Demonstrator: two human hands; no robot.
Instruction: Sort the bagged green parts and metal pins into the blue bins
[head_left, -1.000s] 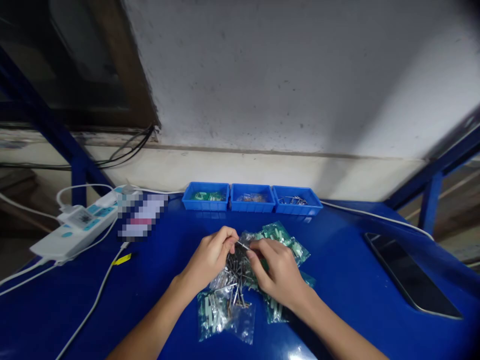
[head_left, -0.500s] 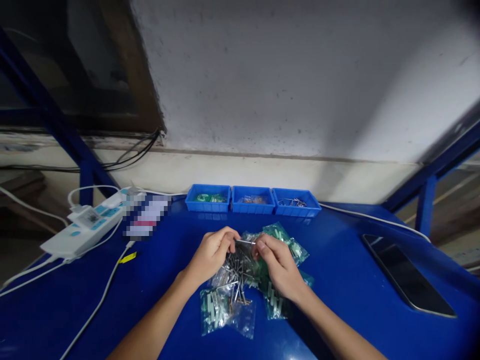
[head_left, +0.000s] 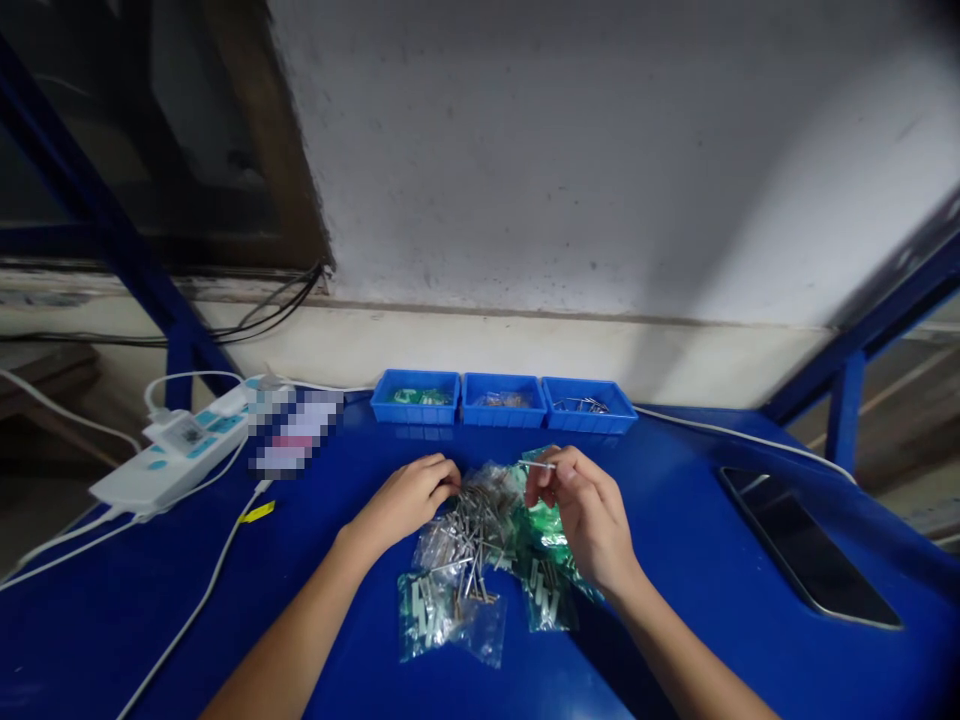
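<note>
My right hand point(head_left: 589, 515) is closed in a pinch on a thin metal pin point(head_left: 538, 464), held level just above the plastic bags. My left hand point(head_left: 409, 497) has its fingers curled at the left edge of a loose heap of metal pins point(head_left: 469, 530); what they hold, if anything, is hidden. The heap lies on clear plastic bags point(head_left: 450, 610) of pale green parts, with green bags point(head_left: 551, 535) under my right hand.
Three small blue trays point(head_left: 502, 398) stand in a row at the back of the blue table point(head_left: 187, 640). A white power strip point(head_left: 176, 455) with cables lies at the left. A dark phone point(head_left: 806, 545) lies at the right. A white wall rises behind.
My hands have parted: the right one lifted up and to the right with the pin, while the left one dropped to the edge of the pin heap.
</note>
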